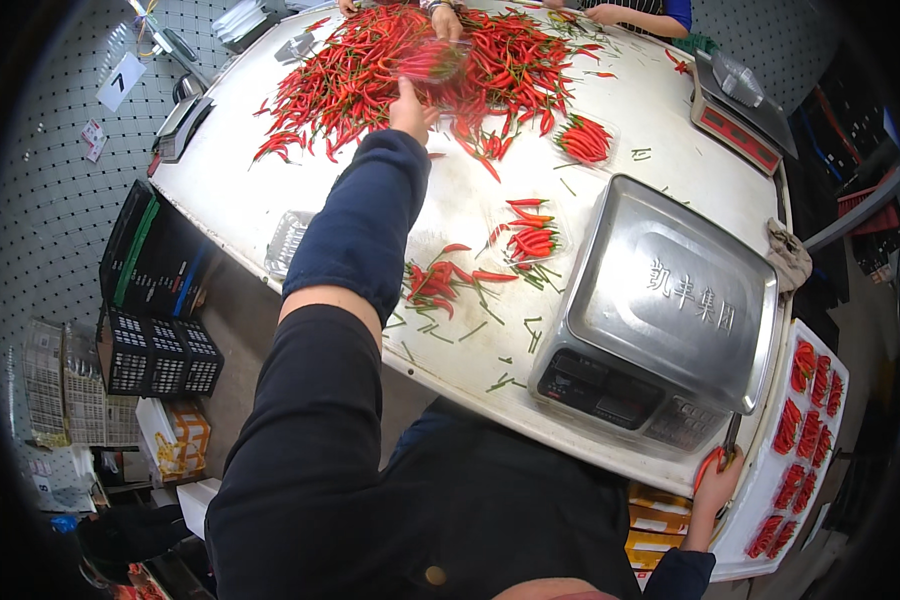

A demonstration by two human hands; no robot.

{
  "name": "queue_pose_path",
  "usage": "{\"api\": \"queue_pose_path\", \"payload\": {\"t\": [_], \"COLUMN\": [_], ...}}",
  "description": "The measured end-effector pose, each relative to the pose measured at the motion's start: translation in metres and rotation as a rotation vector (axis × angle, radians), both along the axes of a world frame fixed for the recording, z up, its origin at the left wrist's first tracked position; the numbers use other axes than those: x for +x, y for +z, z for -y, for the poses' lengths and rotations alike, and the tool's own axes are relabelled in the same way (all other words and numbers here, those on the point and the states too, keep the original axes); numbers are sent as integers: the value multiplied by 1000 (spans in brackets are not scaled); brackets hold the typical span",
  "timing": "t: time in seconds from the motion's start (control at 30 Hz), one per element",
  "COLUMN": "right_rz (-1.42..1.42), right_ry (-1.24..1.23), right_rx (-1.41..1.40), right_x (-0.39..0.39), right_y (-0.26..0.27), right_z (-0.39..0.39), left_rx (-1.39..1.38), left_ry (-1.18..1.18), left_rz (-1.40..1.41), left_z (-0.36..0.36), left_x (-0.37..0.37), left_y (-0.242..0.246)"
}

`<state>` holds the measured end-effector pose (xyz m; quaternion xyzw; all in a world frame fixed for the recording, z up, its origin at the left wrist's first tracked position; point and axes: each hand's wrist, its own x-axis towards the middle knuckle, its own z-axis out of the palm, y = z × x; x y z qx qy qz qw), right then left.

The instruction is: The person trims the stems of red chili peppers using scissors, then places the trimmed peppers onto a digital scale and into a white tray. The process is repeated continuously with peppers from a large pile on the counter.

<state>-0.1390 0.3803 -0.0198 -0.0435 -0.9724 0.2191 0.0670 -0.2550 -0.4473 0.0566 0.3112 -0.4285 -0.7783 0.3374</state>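
Note:
My left hand (411, 114) reaches over the table to a clear plastic tray of red chili peppers (429, 61). The thumb meets the tray's near edge; blur hides whether my fingers grip it. Another person's hand (447, 24) is at the tray's far side. Behind and around it spreads a big heap of red chilies (345, 82). Down at the table's right corner, my right hand (720, 476) is closed around scissors with red-orange handles (703, 466), blades pointing away from me. A partly filled tray of chilies (532, 238) and a small loose pile (433, 285) lie before me.
A steel-topped scale (675, 292) stands between my hands. Another filled tray (585, 141) and a red scale (735, 135) are beyond it. Cut green stems (450, 330) litter the white table (225, 180). Packed chilies sit on a white board (776, 480) at right.

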Motion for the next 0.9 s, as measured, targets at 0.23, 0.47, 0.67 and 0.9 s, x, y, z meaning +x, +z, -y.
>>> {"api": "queue_pose_path", "payload": {"t": [0.23, 0.47, 0.67, 0.9], "right_rz": [-9, -41, -67, -94], "right_ry": [8, 42, 45, 41], "right_rx": [-24, -22, 12, 55], "right_x": [-1, -4, 1, 0], "right_y": [6, -7, -9, -3], "right_z": [7, -6, -10, -2], "left_rx": [113, 77, 43, 167], "left_ry": [-4, -24, -127, -267], "left_rz": [-82, -121, -114, -140], "left_z": [20, 43, 3, -68], "left_x": [-39, -46, -10, 41], "left_y": [8, 0, 31, 66]}}
